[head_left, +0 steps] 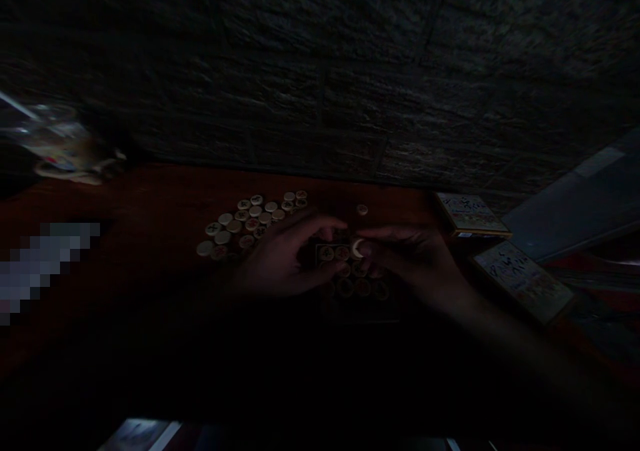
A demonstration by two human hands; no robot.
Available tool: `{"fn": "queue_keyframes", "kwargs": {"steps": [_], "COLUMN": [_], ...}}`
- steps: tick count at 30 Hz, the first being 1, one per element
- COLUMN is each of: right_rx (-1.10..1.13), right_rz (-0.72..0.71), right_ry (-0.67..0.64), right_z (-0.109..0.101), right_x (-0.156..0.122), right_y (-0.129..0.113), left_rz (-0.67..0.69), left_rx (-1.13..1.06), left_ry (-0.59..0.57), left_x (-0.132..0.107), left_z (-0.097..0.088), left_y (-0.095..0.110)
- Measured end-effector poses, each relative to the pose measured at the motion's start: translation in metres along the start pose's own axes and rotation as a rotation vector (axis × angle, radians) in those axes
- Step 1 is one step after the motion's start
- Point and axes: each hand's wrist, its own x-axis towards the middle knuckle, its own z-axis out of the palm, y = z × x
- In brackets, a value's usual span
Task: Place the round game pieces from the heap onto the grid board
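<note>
The scene is very dark. My right hand pinches a pale round game disc over a small dark tray that holds several discs in rows. My left hand rests curled at the tray's left side, its fingers bent near the tray's edge; what it holds, if anything, is lost in the dark. A loose pile of round marked discs lies on the reddish wooden table behind my left hand. One single disc lies apart, farther back.
Two printed box parts lie at the right. A clear plastic bag or container sits at the far left. A dark stone-like wall rises behind the table. A blurred patch covers the left edge.
</note>
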Motion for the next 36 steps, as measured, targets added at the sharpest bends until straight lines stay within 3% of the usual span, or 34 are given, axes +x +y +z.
{"fn": "queue_keyframes", "kwargs": {"steps": [5,9,15,21,28,36], "right_rx": [0.109,0.087,-0.120,-0.015,0.092,0.084], "right_rz": [0.036,0.000,-0.124,-0.104,-0.030,0.100], "right_ry": [-0.093,-0.083,-0.025,0.010,-0.006,-0.043], "right_z": [0.005,0.004,0.003,0.008,0.010,0.008], "right_x": [-0.005,-0.006,-0.009,-0.012,-0.010,-0.007], "right_y": [-0.004,-0.005,0.001,0.005,-0.002,0.000], "left_rz": [0.000,-0.095,-0.204,-0.281,-0.172,-0.155], "left_rx": [-0.131,-0.259,-0.401,-0.456,-0.500,-0.410], "left_ry": [0.026,0.042,0.091,0.093,0.106,0.080], "left_x": [-0.004,-0.004,0.001,-0.001,-0.002,-0.009], "left_z": [0.008,0.012,0.012,0.013,0.016,0.017], "left_y": [0.003,0.009,0.020,0.025,0.024,0.017]}}
